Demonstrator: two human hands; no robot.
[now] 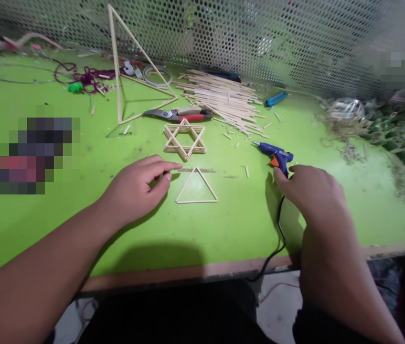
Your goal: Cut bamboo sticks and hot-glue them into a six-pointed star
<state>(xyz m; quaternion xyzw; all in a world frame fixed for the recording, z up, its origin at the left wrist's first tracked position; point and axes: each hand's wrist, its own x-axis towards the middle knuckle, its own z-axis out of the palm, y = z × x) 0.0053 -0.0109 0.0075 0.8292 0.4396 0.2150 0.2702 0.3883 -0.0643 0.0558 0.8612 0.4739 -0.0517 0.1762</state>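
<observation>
My left hand (133, 188) hovers just left of a small triangle of thin wooden sticks (196, 201) lying flat on the green table (224, 229), its fingers curved and holding nothing I can make out. A dark thin streak runs from the fingertips across the triangle's apex. My right hand (313, 196) grips the handle of a blue hot glue gun (277, 156) with an orange trigger, its nozzle pointing up and left. A black cord drops from the gun over the table's front edge. Above the small triangle lies a six-pointed star of wooden sticks (184, 127).
A pile of loose wooden sticks (220, 98) lies at the back, with red-handled cutters (177, 114) beside it. A large stick triangle (116, 62) stands propped at back left. A blue lighter (276, 99), tangled purple cord (88, 79) and a perforated metal screen (224, 33) are there too.
</observation>
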